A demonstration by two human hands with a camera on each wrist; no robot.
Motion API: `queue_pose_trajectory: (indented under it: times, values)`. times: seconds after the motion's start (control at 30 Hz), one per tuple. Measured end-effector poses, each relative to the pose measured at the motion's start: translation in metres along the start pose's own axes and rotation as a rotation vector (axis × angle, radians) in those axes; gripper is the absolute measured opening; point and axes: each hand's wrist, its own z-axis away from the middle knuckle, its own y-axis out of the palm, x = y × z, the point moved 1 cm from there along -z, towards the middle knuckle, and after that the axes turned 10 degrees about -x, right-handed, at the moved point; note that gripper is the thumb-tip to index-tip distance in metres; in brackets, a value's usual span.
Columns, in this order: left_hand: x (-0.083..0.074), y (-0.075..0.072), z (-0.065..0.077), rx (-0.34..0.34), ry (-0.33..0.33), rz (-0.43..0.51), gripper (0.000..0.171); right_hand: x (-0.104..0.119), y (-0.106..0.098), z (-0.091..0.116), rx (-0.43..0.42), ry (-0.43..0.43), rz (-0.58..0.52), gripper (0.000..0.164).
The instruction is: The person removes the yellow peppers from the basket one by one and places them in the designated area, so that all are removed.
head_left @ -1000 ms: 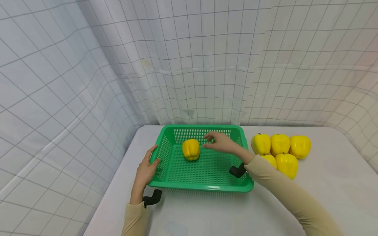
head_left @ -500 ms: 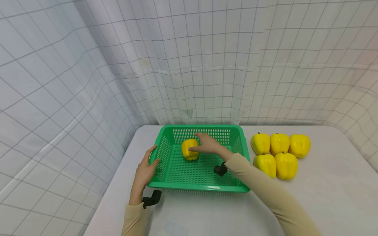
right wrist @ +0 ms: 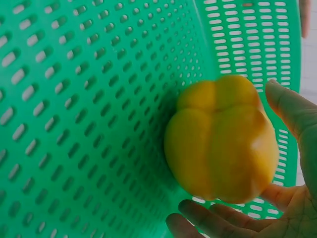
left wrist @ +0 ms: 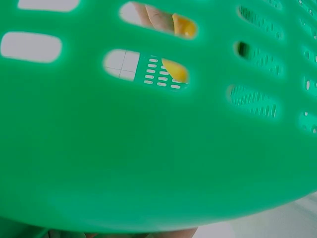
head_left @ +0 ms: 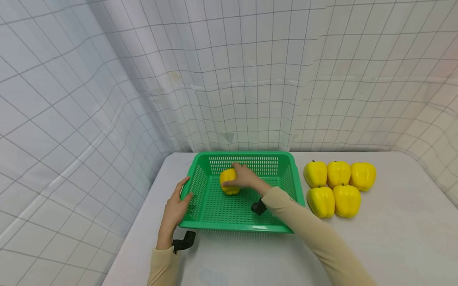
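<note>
A yellow bell pepper (head_left: 228,188) sits in the left half of a green plastic basket (head_left: 247,227). My right hand (head_left: 245,177) reaches over the pepper from the right, thumb on the near side and fingers on the far side. In the right wrist view, the pepper (right wrist: 220,144) lies between the spread thumb and fingers, and a narrow gap shows by the thumb tip. My left hand (head_left: 175,207) holds the basket's left rim, thumb over the inner side. In the left wrist view the basket wall (left wrist: 148,148) hides most of that hand.
Several yellow bell peppers (head_left: 338,174) stand in two rows on the white table (head_left: 397,222), right of the basket. A white gridded curtain (head_left: 247,99) hangs behind the table and along its left side. Each wrist carries a small black camera (head_left: 258,207).
My right hand has moved left across the basket, from beside the pepper to over and around it. The left hand stays on the rim, and the other peppers have not moved.
</note>
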Motion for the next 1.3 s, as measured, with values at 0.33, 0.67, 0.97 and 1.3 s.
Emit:
queue_pose_trajectory:
  times: [0.33,0.67,0.97,1.3]
  values:
    - [0.0,-0.001,0.0,0.0,0.012,-0.007,0.053,0.001,0.007,0.003,0.015,0.004,-0.003,0.076]
    - [0.0,0.0,0.0,-0.001,0.009,-0.01,0.053,0.001,0.003,0.01,0.059,-0.001,-0.008,0.073]
    - [0.001,0.0,0.0,-0.008,0.003,-0.013,0.053,-0.005,-0.006,0.018,0.106,0.005,-0.014,0.071]
    - [0.001,-0.001,-0.001,0.007,0.009,-0.018,0.053,-0.013,-0.019,0.026,0.19,0.024,-0.042,0.062]
